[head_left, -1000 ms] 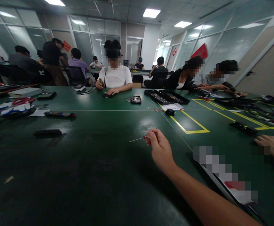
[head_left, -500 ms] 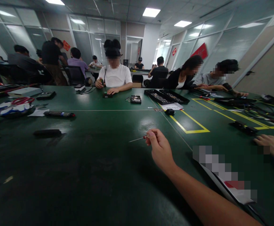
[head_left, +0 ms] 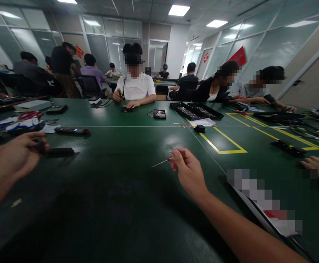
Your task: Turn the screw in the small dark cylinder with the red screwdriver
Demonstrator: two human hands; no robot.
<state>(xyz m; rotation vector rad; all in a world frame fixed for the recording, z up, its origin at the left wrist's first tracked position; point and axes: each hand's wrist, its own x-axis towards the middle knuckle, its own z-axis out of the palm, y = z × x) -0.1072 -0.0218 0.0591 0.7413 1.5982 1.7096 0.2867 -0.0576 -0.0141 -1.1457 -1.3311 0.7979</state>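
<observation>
Right grip [head_left: 189, 168] pinches a screwdriver [head_left: 169, 159] above the near surface [head_left: 115, 197]; left hand [head_left: 15, 155] curls by a black bar [head_left: 60, 152], its hold unclear. Tool handling seems in hand; next likely calls for a steady pinch.

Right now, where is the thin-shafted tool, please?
In the head view, the thin-shafted tool is in the right hand, near centre, left of a yellow tape outline.

The left hand [head_left: 18, 155] has been brought into view above the bench [head_left: 107, 190], its fingers curled by a black oblong object [head_left: 62, 152].
</observation>
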